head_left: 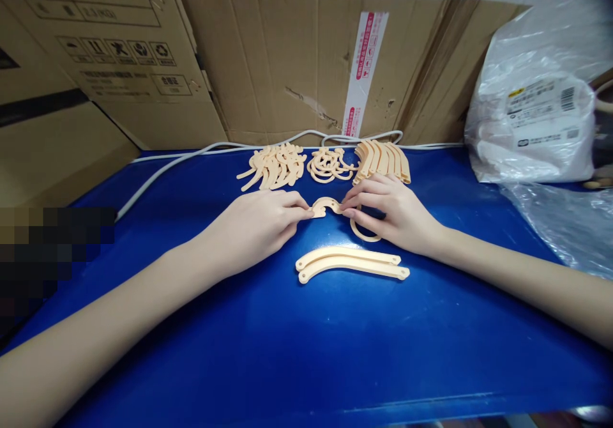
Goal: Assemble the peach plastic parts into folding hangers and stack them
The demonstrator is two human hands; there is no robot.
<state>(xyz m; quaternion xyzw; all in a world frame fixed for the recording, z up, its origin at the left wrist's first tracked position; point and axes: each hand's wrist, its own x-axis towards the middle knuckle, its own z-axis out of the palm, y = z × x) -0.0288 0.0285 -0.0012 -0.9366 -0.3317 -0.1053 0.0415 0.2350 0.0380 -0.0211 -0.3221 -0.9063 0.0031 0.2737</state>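
Up front, two curved bars (352,265) lie side by side. Just past them the arch (330,202) bridges both hands: left hand (261,230) pinching one end, right hand (395,214) nipping the other, over a ring (368,239). Behind, three wooden piles (275,166).

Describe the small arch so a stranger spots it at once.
On the blue table, look between the left hand and right hand, beyond two long bars. The small arch is held at both ends, shorter and more sharply curved than those bars.
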